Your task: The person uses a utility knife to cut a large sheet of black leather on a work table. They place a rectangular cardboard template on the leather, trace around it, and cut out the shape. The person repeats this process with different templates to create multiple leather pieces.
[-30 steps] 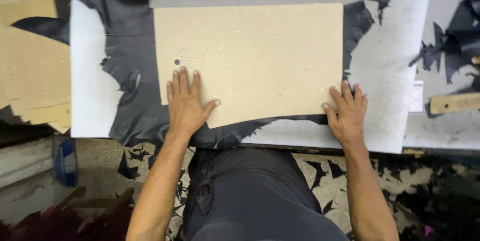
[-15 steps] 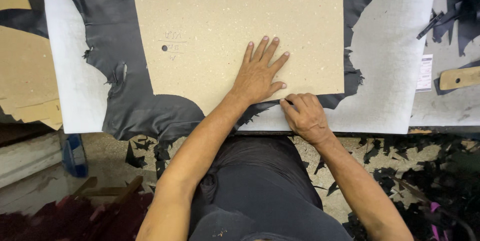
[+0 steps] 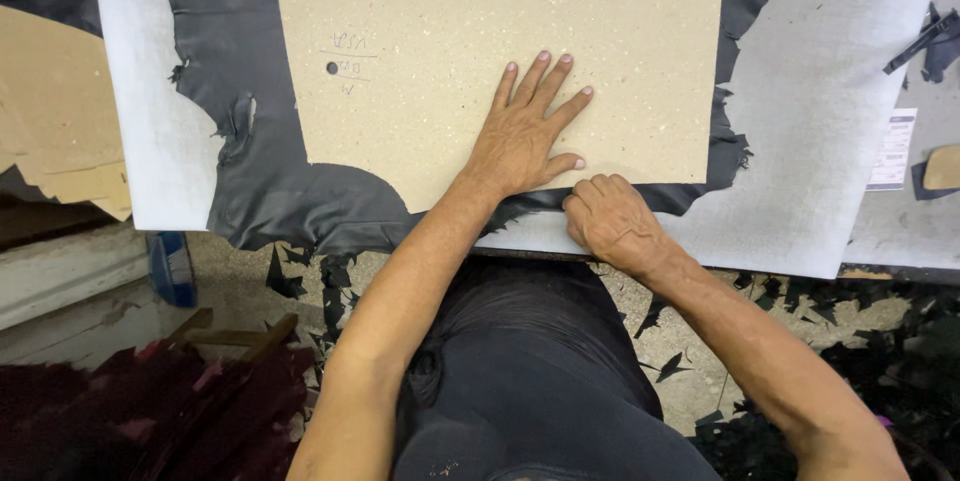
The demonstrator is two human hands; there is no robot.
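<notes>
Pressing flat, open left hand (image 3: 525,136) pins cardboard template (image 3: 480,31) over black leather (image 3: 260,181); right hand (image 3: 608,223), at five o'clock, fisted, contents indiscernible.

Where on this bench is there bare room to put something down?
Bare white board right of the black leather, up to the paper slip; a narrower strip on its left. Crowded where the left hand presses the cardboard template and the right hand closes.

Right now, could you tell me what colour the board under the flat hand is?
Pale tan, finely speckled; the board shows best in the head view.
</notes>
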